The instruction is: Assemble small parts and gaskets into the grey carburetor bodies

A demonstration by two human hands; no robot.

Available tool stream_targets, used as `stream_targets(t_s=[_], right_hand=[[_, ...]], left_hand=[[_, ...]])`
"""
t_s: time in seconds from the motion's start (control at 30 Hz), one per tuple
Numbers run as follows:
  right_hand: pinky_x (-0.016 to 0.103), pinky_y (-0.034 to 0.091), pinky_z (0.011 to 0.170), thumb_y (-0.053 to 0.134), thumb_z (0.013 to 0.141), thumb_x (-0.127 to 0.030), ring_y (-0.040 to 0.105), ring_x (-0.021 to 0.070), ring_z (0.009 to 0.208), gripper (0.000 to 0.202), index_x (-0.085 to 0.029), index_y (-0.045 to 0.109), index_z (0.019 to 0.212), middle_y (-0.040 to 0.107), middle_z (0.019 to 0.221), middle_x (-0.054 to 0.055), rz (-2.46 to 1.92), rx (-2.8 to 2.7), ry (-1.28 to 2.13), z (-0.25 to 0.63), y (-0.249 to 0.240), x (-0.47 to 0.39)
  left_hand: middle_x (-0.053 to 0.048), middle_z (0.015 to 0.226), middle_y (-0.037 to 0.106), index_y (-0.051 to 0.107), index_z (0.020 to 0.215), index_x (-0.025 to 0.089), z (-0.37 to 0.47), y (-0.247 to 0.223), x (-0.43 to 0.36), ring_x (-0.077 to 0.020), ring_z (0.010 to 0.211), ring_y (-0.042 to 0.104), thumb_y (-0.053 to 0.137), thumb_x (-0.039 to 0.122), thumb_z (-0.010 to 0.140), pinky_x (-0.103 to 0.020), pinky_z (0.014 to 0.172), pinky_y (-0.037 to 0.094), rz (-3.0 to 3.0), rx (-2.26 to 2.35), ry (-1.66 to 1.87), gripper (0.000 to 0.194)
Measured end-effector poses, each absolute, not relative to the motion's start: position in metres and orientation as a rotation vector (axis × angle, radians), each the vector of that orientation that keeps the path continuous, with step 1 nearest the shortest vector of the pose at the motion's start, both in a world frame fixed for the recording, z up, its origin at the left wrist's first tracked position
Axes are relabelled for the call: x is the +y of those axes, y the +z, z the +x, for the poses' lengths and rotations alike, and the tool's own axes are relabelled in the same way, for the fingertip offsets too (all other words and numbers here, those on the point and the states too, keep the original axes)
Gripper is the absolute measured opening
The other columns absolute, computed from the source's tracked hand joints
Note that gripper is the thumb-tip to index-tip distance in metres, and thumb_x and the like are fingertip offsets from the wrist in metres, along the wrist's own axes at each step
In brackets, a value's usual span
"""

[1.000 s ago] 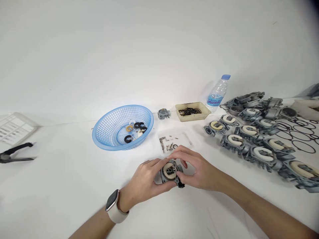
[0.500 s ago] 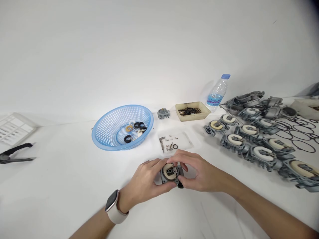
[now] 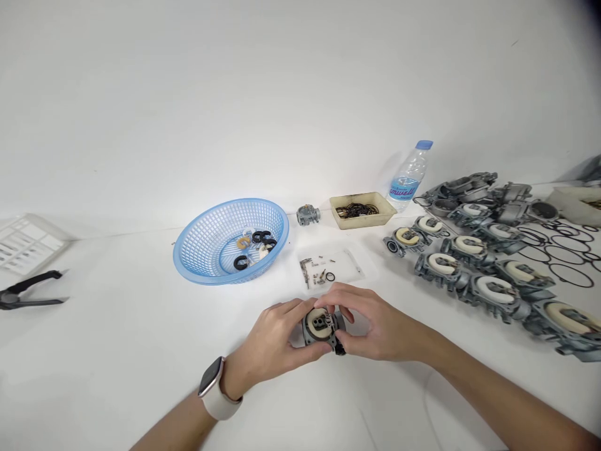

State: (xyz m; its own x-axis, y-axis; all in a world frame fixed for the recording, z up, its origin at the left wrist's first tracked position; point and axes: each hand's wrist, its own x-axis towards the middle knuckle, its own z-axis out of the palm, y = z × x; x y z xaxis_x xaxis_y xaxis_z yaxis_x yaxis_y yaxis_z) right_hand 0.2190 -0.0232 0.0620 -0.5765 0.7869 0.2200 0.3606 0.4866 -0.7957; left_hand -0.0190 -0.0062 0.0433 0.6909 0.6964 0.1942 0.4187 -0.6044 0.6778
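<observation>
A grey metal carburetor body (image 3: 308, 332) with a cream C-shaped float (image 3: 317, 324) on top rests on the white table. My left hand (image 3: 282, 338) grips its left side, thumb along the near edge and fingers along the far edge. On the other side, my right hand (image 3: 370, 322) holds the right part, its thumb and fingertips around the float's hinge end. Whether a small pin is between those fingertips cannot be made out. Just beyond the hands lies a clear shallow tray (image 3: 345, 269) with small metal parts and a black ring.
A blue basket (image 3: 188, 272) holds several floats. Behind are a small carburetor (image 3: 308, 215), a cream tray (image 3: 366, 220) of black rings and a bottle (image 3: 408, 178). Several carburetor bodies (image 3: 495, 291) and large black rings (image 3: 570, 274) stand right. Pliers (image 3: 32, 294) and a white case (image 3: 30, 244) lie left.
</observation>
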Motion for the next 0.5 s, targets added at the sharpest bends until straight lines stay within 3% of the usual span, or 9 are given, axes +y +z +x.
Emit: stream_targets(t_s=[0.5], right_hand=[[0.028, 0.048, 0.069, 0.057, 0.079, -0.002, 0.054, 0.0142, 0.08, 0.051, -0.026, 0.062, 0.124, 0.058, 0.105, 0.004, -0.979, -2.132, 0.832, 0.216, 0.0598, -0.0261]], left_hand=[[-0.003, 0.104, 0.071, 0.058, 0.132, 0.026, -0.0195, 0.0452, -0.0061, -0.0226, 0.087, 0.067, 0.072, 0.044, 0.09, -0.033, 0.076, 0.053, 2.323, 0.871, 0.578, 0.049]])
